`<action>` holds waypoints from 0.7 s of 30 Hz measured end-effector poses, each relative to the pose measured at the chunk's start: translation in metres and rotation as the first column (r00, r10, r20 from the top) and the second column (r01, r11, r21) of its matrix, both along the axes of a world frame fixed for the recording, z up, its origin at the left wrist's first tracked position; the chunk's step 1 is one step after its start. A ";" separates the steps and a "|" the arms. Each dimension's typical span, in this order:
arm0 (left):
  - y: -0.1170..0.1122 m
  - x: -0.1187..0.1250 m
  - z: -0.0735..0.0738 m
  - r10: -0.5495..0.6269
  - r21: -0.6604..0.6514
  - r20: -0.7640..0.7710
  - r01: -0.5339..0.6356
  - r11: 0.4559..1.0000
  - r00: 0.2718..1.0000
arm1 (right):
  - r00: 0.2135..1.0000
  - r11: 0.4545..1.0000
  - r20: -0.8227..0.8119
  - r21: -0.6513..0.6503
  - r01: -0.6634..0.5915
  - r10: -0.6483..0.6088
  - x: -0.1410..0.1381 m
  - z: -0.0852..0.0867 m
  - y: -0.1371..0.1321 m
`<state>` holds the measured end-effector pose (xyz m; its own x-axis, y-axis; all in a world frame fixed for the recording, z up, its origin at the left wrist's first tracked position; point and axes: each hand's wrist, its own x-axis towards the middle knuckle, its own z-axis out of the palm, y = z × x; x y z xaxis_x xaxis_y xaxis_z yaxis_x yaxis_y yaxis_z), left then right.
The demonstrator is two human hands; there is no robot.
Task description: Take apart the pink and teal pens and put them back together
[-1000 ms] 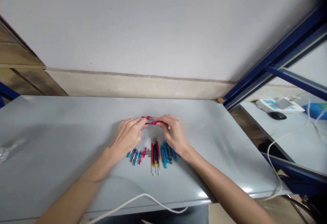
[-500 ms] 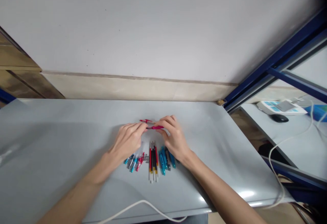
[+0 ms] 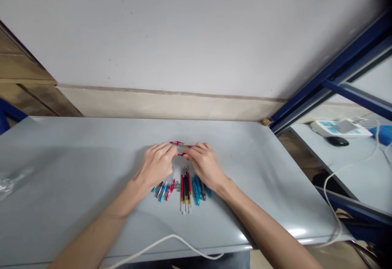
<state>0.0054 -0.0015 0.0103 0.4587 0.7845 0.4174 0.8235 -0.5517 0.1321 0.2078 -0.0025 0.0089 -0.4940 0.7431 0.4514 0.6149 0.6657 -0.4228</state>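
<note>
My left hand (image 3: 157, 163) is closed on one end of a red pen (image 3: 180, 154). At the other end, my right hand (image 3: 204, 163) pinches it, its fingers covering most of the pink-red part. Just behind the hands lies another slim red pen piece (image 3: 177, 142), partly hidden by the right fingers. In front are clear pen barrels (image 3: 163, 190) with blue, dark and red ends. Several red and black ink refills (image 3: 185, 191) lie side by side in the middle. Teal pen barrels (image 3: 196, 190) lie under my right wrist, partly covered.
Small clear-grey parts (image 3: 177, 186) sit between barrels and refills. A clear plastic bag (image 3: 7, 186) lies at the grey table's (image 3: 76, 171) left. A white cable (image 3: 171, 236) crosses the front edge. Right, past a blue frame (image 3: 324, 62), are a black mouse (image 3: 337, 141) and white device (image 3: 327, 129).
My right fingers have closed further over the pink-red part, which showed more before. The hands have drawn slightly closer together. The view has shifted a little.
</note>
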 end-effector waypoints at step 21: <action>-0.007 0.003 -0.001 0.078 -0.121 -0.003 -0.078 0.990 0.997 | 0.997 0.997 -0.017 -0.012 0.072 -0.072 0.002 -0.006 0.003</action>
<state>0.0083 -0.0082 0.0093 0.3936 0.8625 0.3180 0.8630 -0.4659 0.1953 0.2095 0.0005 0.0031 -0.4314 0.7813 0.4511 0.6534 0.6154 -0.4408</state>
